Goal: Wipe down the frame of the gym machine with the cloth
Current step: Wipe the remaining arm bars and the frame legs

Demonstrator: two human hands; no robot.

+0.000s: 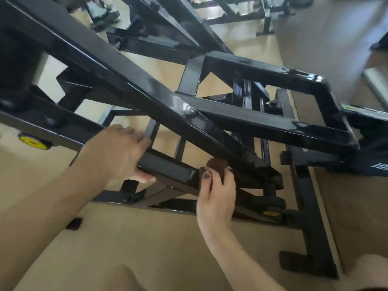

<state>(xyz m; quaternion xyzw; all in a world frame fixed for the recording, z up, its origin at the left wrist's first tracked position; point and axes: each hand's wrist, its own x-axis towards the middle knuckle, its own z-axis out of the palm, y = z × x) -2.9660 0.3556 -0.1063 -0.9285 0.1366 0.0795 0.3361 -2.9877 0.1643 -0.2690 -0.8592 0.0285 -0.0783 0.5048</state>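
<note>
The gym machine's black steel frame (134, 85) fills the view, with a thick diagonal beam running from upper left to lower right. My left hand (117, 153) grips a lower black bar (168, 169), fingers curled over its top and thumb underneath. My right hand (216, 196) holds a small dark brown cloth (217, 164) pressed against the frame just below the diagonal beam's lower end. Most of the cloth is hidden by my fingers and the beam.
A black base rail with a rubber foot (310, 246) lies on the tan floor (147, 238) at right. A yellow wheel (34, 141) sits at far left. More black machines (241, 11) stand behind. A small black block (74, 223) rests on the floor.
</note>
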